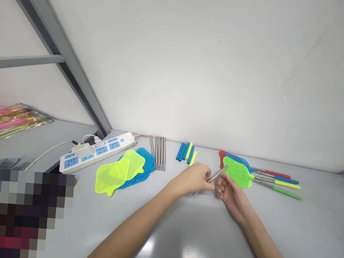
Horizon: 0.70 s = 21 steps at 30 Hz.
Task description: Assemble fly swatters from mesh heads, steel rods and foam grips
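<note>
My left hand [196,176] pinches a thin metal telescopic rod [218,173], which slants up to the right between my hands. My right hand [232,195] is beside the rod's upper end, palm turned inward and fingers loosely bent; I see nothing held in it. Behind my left hand lie short blue tubes [182,151] and yellow tubes [189,151]. Farther left, several more metal rods [159,154] lie side by side. Yellow mesh fly-swatter heads [111,176] overlap blue fly-swatter heads [147,159]. Just beyond my right hand, fly swatters with rods and coloured grips [237,172] are stacked.
A white power strip [98,151] with plugs and cables lies at the left by the wall [209,68]. A grey metal frame [61,52] rises there. Plastic-wrapped pink and yellow items [12,120] lie beyond it. The near left corner is pixelated.
</note>
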Each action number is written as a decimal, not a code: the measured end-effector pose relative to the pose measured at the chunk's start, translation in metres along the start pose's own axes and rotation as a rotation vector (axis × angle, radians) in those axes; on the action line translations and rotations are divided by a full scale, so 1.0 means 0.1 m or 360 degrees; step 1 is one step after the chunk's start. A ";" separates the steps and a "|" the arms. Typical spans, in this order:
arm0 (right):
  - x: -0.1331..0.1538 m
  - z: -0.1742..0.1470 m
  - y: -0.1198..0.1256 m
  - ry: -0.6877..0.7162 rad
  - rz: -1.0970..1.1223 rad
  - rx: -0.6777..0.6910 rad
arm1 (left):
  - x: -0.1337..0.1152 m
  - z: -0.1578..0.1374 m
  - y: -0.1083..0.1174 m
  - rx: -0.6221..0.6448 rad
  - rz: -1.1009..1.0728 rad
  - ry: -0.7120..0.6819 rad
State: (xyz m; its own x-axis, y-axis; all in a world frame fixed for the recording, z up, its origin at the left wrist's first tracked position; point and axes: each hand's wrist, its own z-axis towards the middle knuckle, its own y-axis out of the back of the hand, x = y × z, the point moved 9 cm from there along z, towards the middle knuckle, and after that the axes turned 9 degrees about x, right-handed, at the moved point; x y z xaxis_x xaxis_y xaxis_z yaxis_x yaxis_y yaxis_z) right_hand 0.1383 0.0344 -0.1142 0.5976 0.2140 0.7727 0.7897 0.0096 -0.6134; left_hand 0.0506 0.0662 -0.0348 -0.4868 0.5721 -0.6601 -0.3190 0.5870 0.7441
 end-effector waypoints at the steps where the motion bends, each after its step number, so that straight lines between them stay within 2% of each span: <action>1: -0.01 0.00 0.00 -0.0009 -0.0025 0.0005 | -0.01 0.00 -0.01 0.0021 0.0012 -0.0010; 6: -0.09 0.01 -0.05 -0.0086 -0.0083 0.0049 | 0.00 -0.01 -0.07 0.0079 0.0051 0.0002; 13: -0.11 0.01 -0.12 -0.0038 -0.0076 0.0045 | 0.17 -0.20 -0.11 0.0049 0.0035 0.0090; 21: -0.17 0.03 -0.19 -0.0012 -0.0067 0.0060 | 0.49 -0.51 0.03 -0.0221 -0.0032 0.0191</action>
State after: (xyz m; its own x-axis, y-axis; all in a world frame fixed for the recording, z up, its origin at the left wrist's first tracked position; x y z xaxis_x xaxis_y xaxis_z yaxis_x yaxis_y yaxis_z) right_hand 0.1126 0.0337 -0.1162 0.5630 0.2198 0.7967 0.8080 0.0558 -0.5865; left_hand -0.0160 0.0670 -0.0594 -0.5701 0.4836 -0.6642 -0.4347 0.5084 0.7433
